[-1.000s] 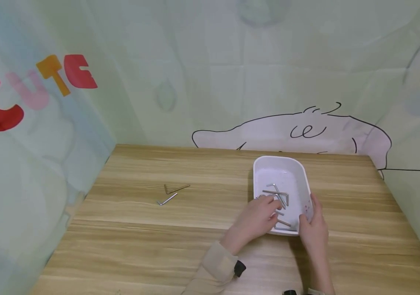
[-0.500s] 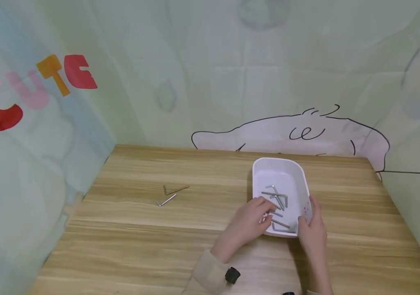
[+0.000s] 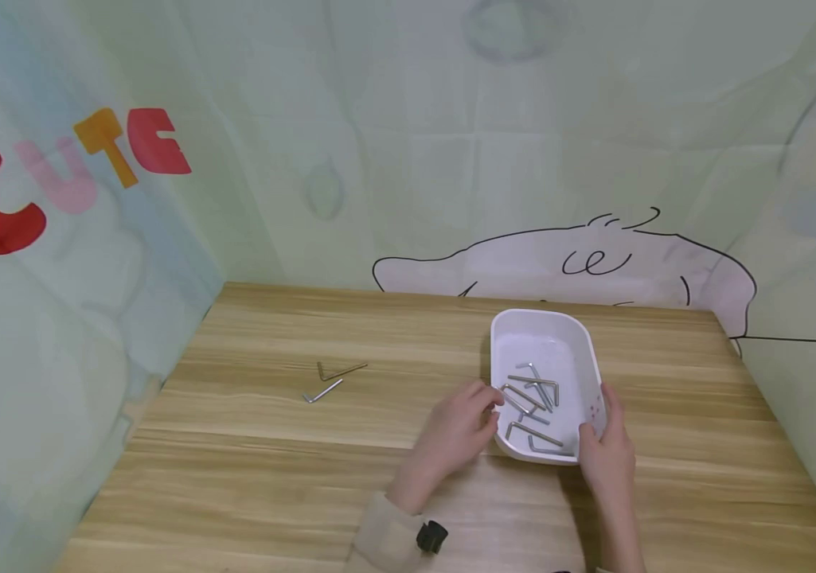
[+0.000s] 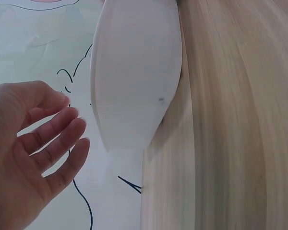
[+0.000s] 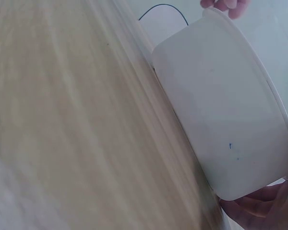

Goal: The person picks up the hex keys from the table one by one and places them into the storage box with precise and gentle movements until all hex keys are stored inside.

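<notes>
A white plastic tray (image 3: 532,334) stands on the table, with several L-shaped hex keys (image 3: 536,435) lying loosely in its near half. My right hand (image 3: 610,450) grips the tray's right wall near the front corner, thumb at the rim and fingers outside. Just off the opposite rim is my left hand (image 3: 454,430). The left wrist view shows that left hand (image 4: 33,148) with loosely bent fingers and nothing in them, apart from the tray's outer wall (image 4: 134,76). To the left on the table lie a bronze hex key (image 3: 345,372) and a silver hex key (image 3: 325,391).
The wood-grain table (image 3: 271,477) meets a printed cloth backdrop (image 3: 408,159) at its back edge. More cloth hangs along the left and right sides. The tray stands toward the table's right side, and the two loose keys lie well left of it.
My left hand has drawn back leftward out of the tray, uncovering the hex keys beneath it. The right hand keeps its grip, and the two keys on the table have not moved.
</notes>
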Action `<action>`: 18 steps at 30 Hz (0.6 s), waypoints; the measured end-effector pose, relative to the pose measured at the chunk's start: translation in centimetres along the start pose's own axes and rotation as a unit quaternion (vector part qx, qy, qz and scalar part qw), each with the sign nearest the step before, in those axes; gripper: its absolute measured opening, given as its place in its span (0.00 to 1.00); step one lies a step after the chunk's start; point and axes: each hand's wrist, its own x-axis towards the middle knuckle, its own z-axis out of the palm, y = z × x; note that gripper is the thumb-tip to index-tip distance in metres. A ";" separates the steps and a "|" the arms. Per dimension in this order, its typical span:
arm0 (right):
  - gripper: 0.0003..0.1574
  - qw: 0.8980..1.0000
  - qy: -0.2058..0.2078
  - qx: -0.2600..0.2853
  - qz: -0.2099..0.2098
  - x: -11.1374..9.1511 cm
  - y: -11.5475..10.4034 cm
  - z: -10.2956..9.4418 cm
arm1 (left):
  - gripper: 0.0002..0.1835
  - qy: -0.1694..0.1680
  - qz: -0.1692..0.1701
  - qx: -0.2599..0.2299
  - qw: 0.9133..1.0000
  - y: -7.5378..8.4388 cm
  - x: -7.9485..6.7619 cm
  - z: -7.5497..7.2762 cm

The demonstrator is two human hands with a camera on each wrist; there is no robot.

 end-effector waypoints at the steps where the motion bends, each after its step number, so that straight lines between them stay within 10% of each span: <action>1: 0.43 1.000 0.000 0.000 0.001 0.0 0.0 0.0 | 0.11 0.001 -0.003 0.002 1.000 -0.2 -0.1 0.0; 18: 0.43 1.000 0.001 0.002 -0.001 0.0 -0.1 0.0 | 0.09 0.050 -0.053 0.018 0.997 -3.9 -1.8 -1.4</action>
